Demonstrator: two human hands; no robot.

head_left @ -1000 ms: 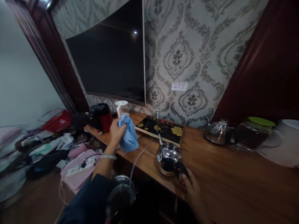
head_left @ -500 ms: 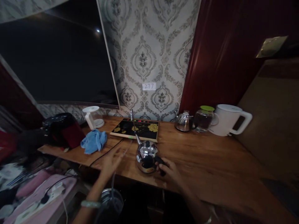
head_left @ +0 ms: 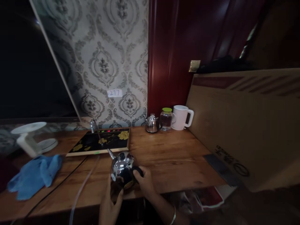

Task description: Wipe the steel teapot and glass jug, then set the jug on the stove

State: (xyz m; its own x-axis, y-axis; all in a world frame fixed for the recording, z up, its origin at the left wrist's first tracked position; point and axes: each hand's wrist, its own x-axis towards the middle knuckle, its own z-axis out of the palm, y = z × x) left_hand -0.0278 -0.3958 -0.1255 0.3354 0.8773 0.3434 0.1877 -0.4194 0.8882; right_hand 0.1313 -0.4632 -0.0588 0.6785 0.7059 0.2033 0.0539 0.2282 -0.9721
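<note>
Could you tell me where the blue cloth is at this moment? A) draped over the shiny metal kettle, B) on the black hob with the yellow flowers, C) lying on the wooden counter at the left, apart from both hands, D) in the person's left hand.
C: the blue cloth lies crumpled on the wooden counter at the left, while the left hand and right hand are both at the shiny metal kettle.

A wooden table (head_left: 178, 156) bears a steel kettle (head_left: 122, 168), blue cloth (head_left: 35, 175) and tea tray (head_left: 100, 145)

Kettle (head_left: 122, 167) mirror-glossy metal; table (head_left: 178, 156) smooth grained wood; cloth (head_left: 35, 175) matt.
</note>
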